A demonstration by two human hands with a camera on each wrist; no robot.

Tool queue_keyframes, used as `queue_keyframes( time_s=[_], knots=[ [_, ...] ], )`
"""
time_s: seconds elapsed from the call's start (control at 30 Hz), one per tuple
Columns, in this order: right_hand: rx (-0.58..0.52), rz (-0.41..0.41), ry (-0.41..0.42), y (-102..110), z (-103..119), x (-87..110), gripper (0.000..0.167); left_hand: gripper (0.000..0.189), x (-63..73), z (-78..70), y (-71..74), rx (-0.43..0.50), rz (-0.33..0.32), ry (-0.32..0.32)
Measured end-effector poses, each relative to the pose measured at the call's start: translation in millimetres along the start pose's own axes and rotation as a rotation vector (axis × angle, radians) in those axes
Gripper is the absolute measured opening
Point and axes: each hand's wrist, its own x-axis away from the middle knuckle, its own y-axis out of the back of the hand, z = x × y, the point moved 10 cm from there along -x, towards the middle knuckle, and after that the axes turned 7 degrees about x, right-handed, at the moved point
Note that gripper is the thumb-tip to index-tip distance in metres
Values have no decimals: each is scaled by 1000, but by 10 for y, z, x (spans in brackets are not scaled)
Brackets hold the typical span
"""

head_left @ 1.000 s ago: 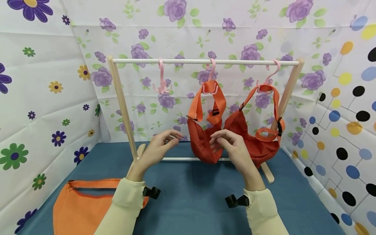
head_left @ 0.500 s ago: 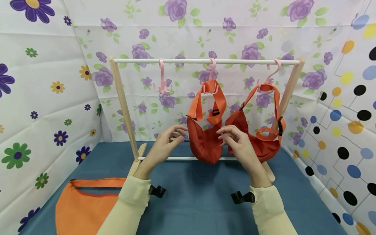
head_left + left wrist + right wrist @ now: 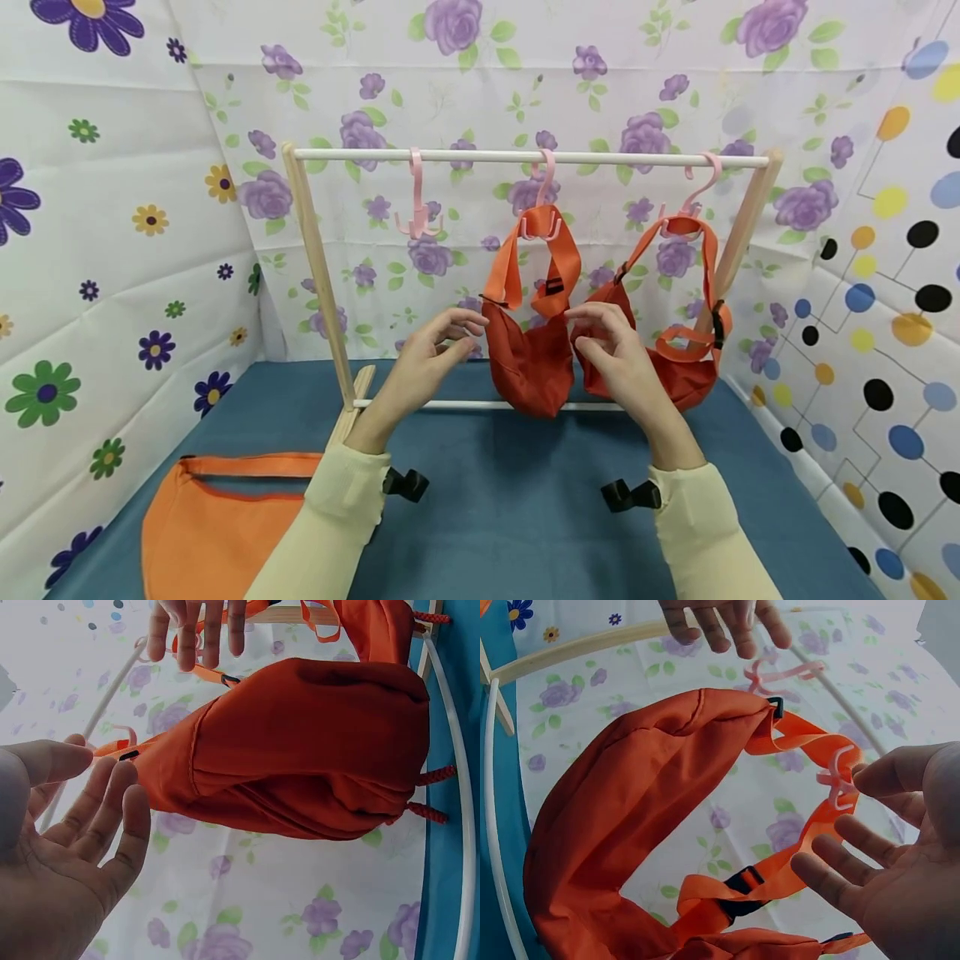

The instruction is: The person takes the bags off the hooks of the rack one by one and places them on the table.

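Observation:
A dark orange sling bag (image 3: 528, 367) hangs by its bright orange strap from the middle pink hook (image 3: 545, 192). My left hand (image 3: 431, 358) is raised at the bag's left side, its fingers loosely bent and holding nothing. On the other side is my right hand (image 3: 618, 358), also empty, with fingertips right at the bag's edge in the head view. Behind that hand a second dark orange sling bag (image 3: 690, 379) hangs from the right pink hook (image 3: 701, 179). In the right wrist view, the middle bag's strap (image 3: 799, 739) loops over the hook's prongs, with spread fingers in front.
A white rail (image 3: 480, 156) on wooden posts carries the hooks. The left pink hook (image 3: 417, 196) bears no bag. A lighter orange bag (image 3: 217, 542) lies on the blue tabletop (image 3: 510, 517), partly covered by the left sleeve. Patterned cloth walls (image 3: 135, 283) enclose the table.
Both hands have moved right and slightly up, closer to the middle bag's sides. The view has shifted a little; the hanging bags stay on their hooks.

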Motion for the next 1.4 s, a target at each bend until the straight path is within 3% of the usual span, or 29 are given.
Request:
queue_keyframes(
  time_s=[0.53, 0.93, 1.2, 1.4],
  knots=[
    [17, 27, 27, 98, 69, -138, 40, 25, -184, -103, 86, -40, -60, -44],
    [59, 54, -7, 169, 75, -301, 42, 24, -340, -217, 79, -80, -43, -64],
    [-149, 78, -62, 226, 156, -389, 42, 24, -541, -513, 176, -127, -49, -121],
    [-164, 81, -43, 249, 257, -465, 42, 24, -683, -657, 200, -138, -45, -128]
  ],
)
